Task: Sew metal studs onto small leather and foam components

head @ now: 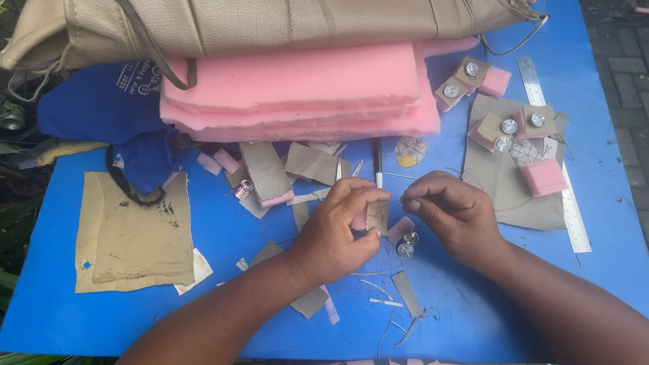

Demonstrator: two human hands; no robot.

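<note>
Pink foam wrapped in tan leatherette, that's the small padded piece [374, 217] sitting pinched in the left hand [334, 233] right at the centre of the blue table [223, 230]. The left fingers are curling closed around it, thumb pressing against the front face, so it's held snug off the tabletop. The right hand [451, 215] is sitting just beside it at 3 o'clock, with thumb and forefinger squeezed together on something very thin, looks like a thread or needle, too fine to tell which. The other fingers of that hand are folding loosely inward.

Just below the piece, around 5 o'clock, two shiny metal buttons [407, 244] are lying on the table next to a pink foam bit. At 12 o'clock a stack of pink foam sheets [297, 94] is sitting under a beige leatherette bag [270, 23]. Out at 2 o'clock several finished padded squares [503, 118] with silver studs are resting on a grey-tan leatherette sheet [503, 182], and a metal ruler [554, 149] is running along its far side. At 9 o'clock a tan fabric rectangle [138, 233] is lying flat, well apart from both hands. Leatherette scraps [405, 290] are scattered at 6 o'clock.
</note>
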